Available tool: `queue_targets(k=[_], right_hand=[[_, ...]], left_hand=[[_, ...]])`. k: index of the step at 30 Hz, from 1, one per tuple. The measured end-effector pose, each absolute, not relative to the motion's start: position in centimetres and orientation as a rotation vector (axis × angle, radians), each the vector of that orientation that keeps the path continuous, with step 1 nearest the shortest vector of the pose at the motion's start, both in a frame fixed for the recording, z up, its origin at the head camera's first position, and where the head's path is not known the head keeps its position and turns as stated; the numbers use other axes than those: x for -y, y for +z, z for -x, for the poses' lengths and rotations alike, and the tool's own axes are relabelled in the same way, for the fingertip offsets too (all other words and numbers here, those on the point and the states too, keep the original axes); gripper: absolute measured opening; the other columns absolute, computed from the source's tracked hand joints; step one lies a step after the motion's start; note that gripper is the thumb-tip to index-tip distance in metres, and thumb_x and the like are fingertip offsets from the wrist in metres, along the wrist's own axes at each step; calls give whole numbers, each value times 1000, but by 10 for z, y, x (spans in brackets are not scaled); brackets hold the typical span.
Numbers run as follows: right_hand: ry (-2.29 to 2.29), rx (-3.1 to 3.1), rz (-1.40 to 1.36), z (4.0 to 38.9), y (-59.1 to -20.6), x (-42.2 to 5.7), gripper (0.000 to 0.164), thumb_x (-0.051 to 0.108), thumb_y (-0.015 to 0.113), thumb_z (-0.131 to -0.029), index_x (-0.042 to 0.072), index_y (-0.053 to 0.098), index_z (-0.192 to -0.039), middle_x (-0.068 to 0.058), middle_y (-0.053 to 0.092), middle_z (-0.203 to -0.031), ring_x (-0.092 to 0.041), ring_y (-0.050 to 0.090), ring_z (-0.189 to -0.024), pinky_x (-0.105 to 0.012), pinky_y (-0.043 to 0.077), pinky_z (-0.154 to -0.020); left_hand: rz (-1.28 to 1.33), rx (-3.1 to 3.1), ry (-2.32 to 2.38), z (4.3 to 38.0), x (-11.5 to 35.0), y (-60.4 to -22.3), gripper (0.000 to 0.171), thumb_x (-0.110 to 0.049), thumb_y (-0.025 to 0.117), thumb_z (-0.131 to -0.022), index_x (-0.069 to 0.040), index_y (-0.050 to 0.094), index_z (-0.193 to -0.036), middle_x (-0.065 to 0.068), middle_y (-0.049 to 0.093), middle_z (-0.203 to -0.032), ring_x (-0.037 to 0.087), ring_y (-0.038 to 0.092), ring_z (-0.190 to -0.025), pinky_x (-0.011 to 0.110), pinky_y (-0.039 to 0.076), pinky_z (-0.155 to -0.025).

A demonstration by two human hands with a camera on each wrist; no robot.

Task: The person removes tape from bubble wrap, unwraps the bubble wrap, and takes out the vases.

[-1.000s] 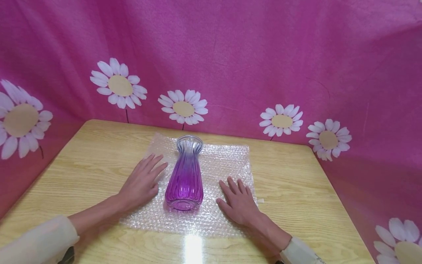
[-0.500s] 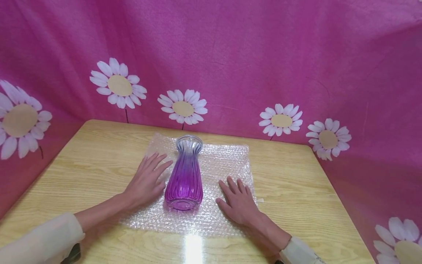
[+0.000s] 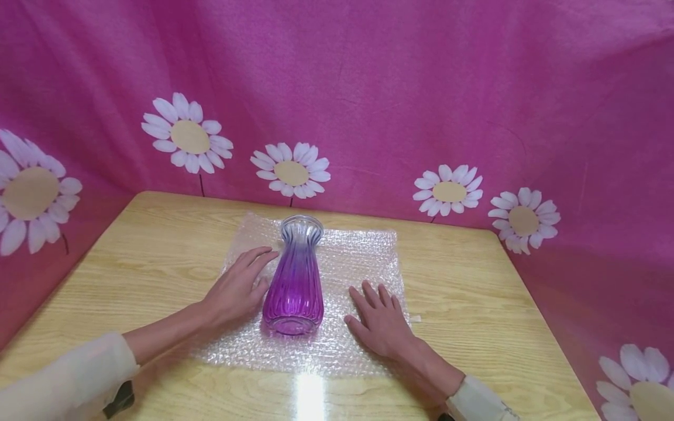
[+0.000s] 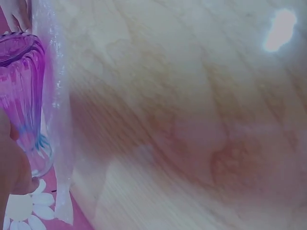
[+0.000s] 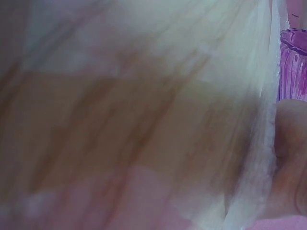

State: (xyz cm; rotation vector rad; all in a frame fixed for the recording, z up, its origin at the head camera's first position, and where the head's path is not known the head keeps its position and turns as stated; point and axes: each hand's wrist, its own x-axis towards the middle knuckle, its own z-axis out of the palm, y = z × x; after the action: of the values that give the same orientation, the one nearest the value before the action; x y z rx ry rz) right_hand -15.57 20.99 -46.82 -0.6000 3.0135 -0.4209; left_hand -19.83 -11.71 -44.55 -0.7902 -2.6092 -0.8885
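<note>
A ribbed glass vase (image 3: 293,286), purple at its base and clear toward the flared mouth, lies on its side on a sheet of bubble wrap (image 3: 358,257). Its mouth points away from me. My left hand (image 3: 237,291) is close against the vase's left side with fingers loosely bent; whether it touches the glass I cannot tell. To the right of the vase, my right hand (image 3: 381,323) rests with spread fingers on the wrap's right part. The left wrist view shows the vase (image 4: 21,91) beside the left hand (image 4: 14,165). Part of the right hand (image 5: 290,158) appears at the right wrist view's edge.
The bubble wrap lies on a wooden table (image 3: 463,304). A small whitish scrap (image 3: 416,319) pokes out at the wrap's right edge. A pink cloth (image 3: 368,105) printed with white daisies hangs behind and around the table.
My left hand has moved right, toward the vase, and its fingers have drawn closer together. The right hand and the vase have stayed where they were.
</note>
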Motion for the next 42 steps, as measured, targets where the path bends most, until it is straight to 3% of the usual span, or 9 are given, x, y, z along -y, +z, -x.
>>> queue_targets(k=[8,14,20,27,34,42], right_hand=[[-415,-3015,605,156,-469,-209,62,45,45,-103,11,38,-154,-22,27,-159,-52,18,-143,-69,16,-113],[-429,-3014,602,156,-467,-209,62,44,46,-102,10,38,-154,-22,27,-159,-52,17,-143,-69,16,-113],[-423,-3014,601,156,-469,-209,63,45,45,-103,11,37,-155,-22,26,-159,-52,17,-144,-69,15,-113],[-421,-3015,604,157,-470,-210,63,46,45,-103,11,38,-155,-22,27,-159,-52,17,-143,-70,16,-113],[-418,-3007,603,157,-471,-211,64,47,46,-102,12,37,-155,-21,26,-160,-52,16,-144,-69,15,-114],[-393,-3002,595,158,-471,-211,64,47,45,-102,13,35,-156,-21,24,-160,-51,15,-144,-68,14,-114]], left_hand=[[757,2657,-977,200,111,-438,50,-4,49,-96,-6,48,-147,13,45,-148,30,39,-138,49,34,-114],[753,2634,-1063,200,109,-432,50,-8,52,-98,-9,47,-148,11,48,-147,30,42,-136,51,38,-110],[722,2628,-1178,203,105,-428,48,-13,55,-99,-7,48,-146,11,51,-143,30,48,-131,51,42,-107],[662,2627,-1367,207,96,-424,48,-16,58,-100,-2,48,-145,17,52,-139,34,54,-121,48,54,-93],[608,2613,-1525,211,88,-425,50,-15,62,-98,1,47,-143,22,49,-139,36,53,-120,47,54,-93],[453,2657,-1630,215,81,-423,55,-26,64,-99,2,46,-142,25,50,-136,40,54,-120,50,51,-96]])
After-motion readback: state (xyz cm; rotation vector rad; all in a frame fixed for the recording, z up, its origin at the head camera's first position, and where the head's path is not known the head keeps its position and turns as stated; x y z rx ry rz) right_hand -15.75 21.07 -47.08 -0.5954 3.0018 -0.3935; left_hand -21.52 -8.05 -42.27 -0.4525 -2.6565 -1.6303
